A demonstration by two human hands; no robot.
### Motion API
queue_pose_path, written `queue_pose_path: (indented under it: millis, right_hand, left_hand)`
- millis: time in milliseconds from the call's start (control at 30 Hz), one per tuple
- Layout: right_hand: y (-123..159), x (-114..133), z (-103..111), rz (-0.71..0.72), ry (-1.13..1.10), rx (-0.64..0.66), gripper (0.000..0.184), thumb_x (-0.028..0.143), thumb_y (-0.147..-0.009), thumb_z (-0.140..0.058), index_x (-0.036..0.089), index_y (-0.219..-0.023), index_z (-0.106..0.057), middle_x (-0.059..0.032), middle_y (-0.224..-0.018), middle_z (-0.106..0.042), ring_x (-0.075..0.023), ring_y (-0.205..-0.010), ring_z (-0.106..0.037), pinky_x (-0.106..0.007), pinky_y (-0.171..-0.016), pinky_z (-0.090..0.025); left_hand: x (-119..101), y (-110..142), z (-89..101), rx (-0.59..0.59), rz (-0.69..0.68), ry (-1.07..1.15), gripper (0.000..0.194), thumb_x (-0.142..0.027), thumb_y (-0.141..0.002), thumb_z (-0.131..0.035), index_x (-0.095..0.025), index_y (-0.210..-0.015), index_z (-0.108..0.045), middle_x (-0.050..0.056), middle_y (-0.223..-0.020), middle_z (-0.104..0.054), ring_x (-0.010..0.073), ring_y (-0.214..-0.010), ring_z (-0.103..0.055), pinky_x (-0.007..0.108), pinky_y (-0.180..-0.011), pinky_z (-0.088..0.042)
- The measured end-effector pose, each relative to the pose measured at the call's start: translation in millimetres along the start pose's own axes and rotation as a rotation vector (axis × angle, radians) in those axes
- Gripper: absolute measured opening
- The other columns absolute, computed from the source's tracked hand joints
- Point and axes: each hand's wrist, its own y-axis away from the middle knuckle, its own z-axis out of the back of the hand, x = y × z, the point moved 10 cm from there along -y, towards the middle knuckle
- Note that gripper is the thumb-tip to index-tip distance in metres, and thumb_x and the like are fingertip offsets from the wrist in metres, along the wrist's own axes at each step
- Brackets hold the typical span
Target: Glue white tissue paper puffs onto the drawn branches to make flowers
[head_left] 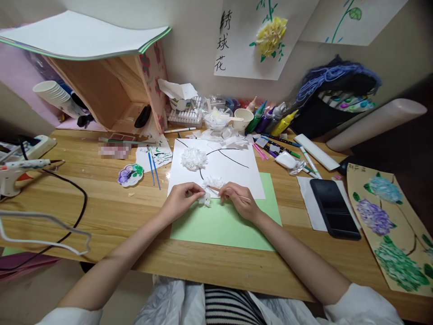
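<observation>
In the head view, the left hand (182, 198) pinches a small crumpled white paper piece (206, 202) in closed fingers. The right hand (241, 201) grips a thin brown stick (213, 188), long axis left-right, tip leftward. A fluffy white paper cluster (214, 181) lies just beyond, between both, nearer the right.

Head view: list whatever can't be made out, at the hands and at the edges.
All in the head view:
Stick: middle hidden by the right hand; tip too small to identify.
Crumpled white paper: the part at the left hand's fingertips is hidden by the left hand.
Glue gun: cut off by the left edge.
Flower painting: cut off by the right edge.
</observation>
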Motion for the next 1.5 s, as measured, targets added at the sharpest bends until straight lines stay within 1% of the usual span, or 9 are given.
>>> queue_pose_path:
  millis: [233,400,600,767,933,1133,1200,1300,1500]
  right_hand:
    - [3,-4,3,-0.02,-0.049,-0.048,0.034,0.035,-0.094,-0.033,0.018,-0.083,-0.061,-0.0029,-0.07,-0.059,-0.0143,-0.066,-0.056,-0.029,-0.064,-0.043]
    - [14,19,18,0.212,0.011,-0.199,0.041,0.032,-0.095,-0.027,0.019,-0.07,-0.057,-0.0026,-0.061,-0.055,-0.0141,-0.059,-0.048,-0.03,-0.059,-0.039]
    - [13,36,-10,0.375,0.178,-0.011,0.032,0.025,-0.094,-0.029,0.018,-0.076,-0.055,-0.0041,-0.064,-0.055,-0.0155,-0.061,-0.048,-0.03,-0.061,-0.04]
    - [8,26,-15,0.307,0.284,0.019,0.03,0.025,-0.094,-0.029,0.02,-0.078,-0.054,-0.0044,-0.065,-0.055,-0.0168,-0.064,-0.049,-0.031,-0.063,-0.04]
    - [3,20,-11,0.203,0.25,-0.016,0.038,0.032,-0.095,-0.025,0.02,-0.072,-0.053,-0.0043,-0.064,-0.055,-0.0161,-0.063,-0.05,-0.031,-0.064,-0.041]
    - [-15,-3,2,-0.186,0.019,-0.217,0.044,0.044,-0.093,-0.029,0.019,-0.064,-0.051,0.0011,-0.049,-0.051,-0.011,-0.046,-0.051,-0.025,-0.049,-0.041]
    - [-22,-3,2,-0.235,-0.002,-0.253,0.045,0.046,-0.092,-0.031,0.019,-0.062,-0.05,0.0022,-0.045,-0.049,-0.0108,-0.042,-0.051,-0.024,-0.047,-0.042]
    - [-29,8,-1,-0.179,0.093,-0.226,0.046,0.045,-0.093,-0.031,0.019,-0.06,-0.051,0.0027,-0.042,-0.047,-0.0106,-0.041,-0.049,-0.024,-0.049,-0.041]
    - [-18,35,-1,0.1,0.296,-0.231,0.048,0.033,-0.096,-0.023,0.021,-0.055,-0.045,-0.0009,-0.049,-0.049,-0.0114,-0.046,-0.047,-0.027,-0.052,-0.039]
  left_hand:
    - [-22,-11,3.8,-0.129,-0.162,-0.257,0.013,-0.028,-0.08,-0.055,-0.02,-0.081,-0.065,0.001,-0.078,-0.065,0.0136,-0.072,-0.056,0.024,-0.064,-0.041]
    - [-30,-13,3.3,-0.159,-0.213,-0.297,0.011,-0.025,-0.081,-0.055,-0.02,-0.082,-0.065,0.001,-0.078,-0.062,0.0141,-0.075,-0.054,0.026,-0.067,-0.041]
    - [-29,-14,2.6,-0.152,-0.24,-0.284,0.012,-0.026,-0.081,-0.055,-0.02,-0.082,-0.065,0.002,-0.078,-0.063,0.0148,-0.076,-0.054,0.027,-0.067,-0.041]
    - [-28,-15,2.1,-0.138,-0.25,-0.254,0.013,-0.028,-0.081,-0.055,-0.02,-0.084,-0.066,0.002,-0.078,-0.063,0.0145,-0.076,-0.053,0.027,-0.067,-0.041]
    - [-23,-14,2.7,-0.15,-0.231,-0.211,0.014,-0.029,-0.082,-0.055,-0.02,-0.084,-0.065,0.002,-0.078,-0.062,0.0141,-0.074,-0.054,0.026,-0.067,-0.042]
    - [-19,-12,3.9,-0.179,-0.23,-0.207,0.013,-0.028,-0.082,-0.055,-0.019,-0.083,-0.064,0.001,-0.078,-0.063,0.0143,-0.077,-0.056,0.026,-0.069,-0.041]
    - [-19,-12,3.6,-0.178,-0.235,-0.214,0.012,-0.027,-0.082,-0.055,-0.019,-0.082,-0.064,0.001,-0.079,-0.063,0.0146,-0.077,-0.056,0.026,-0.07,-0.041]
    - [-20,-12,2.7,-0.174,-0.243,-0.226,0.013,-0.029,-0.082,-0.055,-0.019,-0.081,-0.064,0.001,-0.078,-0.063,0.0145,-0.077,-0.055,0.026,-0.069,-0.041]
    - [-17,-12,2.0,-0.172,-0.231,-0.24,0.014,-0.028,-0.083,-0.053,-0.019,-0.082,-0.064,0.001,-0.076,-0.061,0.0142,-0.075,-0.054,0.026,-0.068,-0.04]
